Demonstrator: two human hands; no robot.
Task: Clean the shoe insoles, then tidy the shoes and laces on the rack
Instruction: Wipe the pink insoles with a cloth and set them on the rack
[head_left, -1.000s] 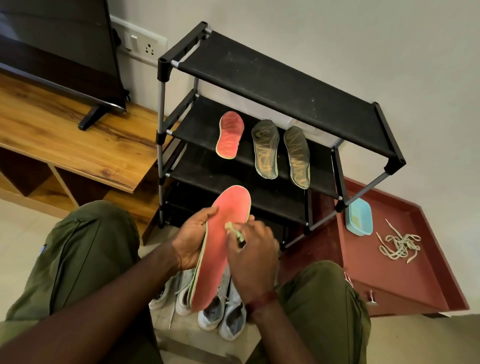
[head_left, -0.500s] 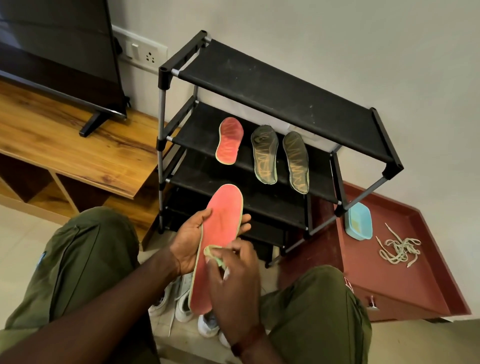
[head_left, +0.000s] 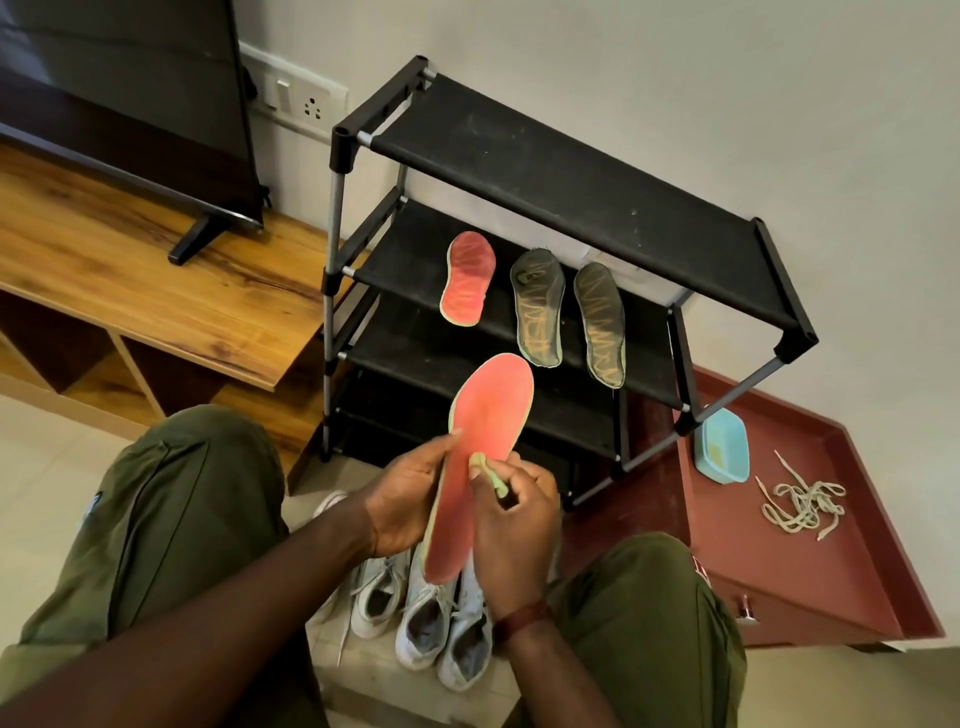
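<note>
My left hand (head_left: 408, 499) grips the left edge of a red insole (head_left: 488, 431) with a pale green rim, held upright in front of the black shoe rack (head_left: 571, 171). My right hand (head_left: 511, 525) pinches a small green brush (head_left: 488, 475) whose head presses on the insole's red face. On the rack's second shelf lie a second red insole (head_left: 467, 278) and two dark insoles (head_left: 537, 306) (head_left: 600, 322). White shoes (head_left: 441, 618) stand on the floor between my knees. A heap of pale laces (head_left: 802, 506) lies on the red tray (head_left: 857, 571).
A light blue bowl (head_left: 722, 449) sits on the red tray beside the rack's right leg. A wooden TV bench (head_left: 130, 270) with a dark screen stands to the left. The wall runs behind the rack. My knees in green trousers flank the shoes.
My right hand with the brush has moved back up the insole's face after a downward stroke. The insole stays in my left hand, tilted slightly more to the right.
</note>
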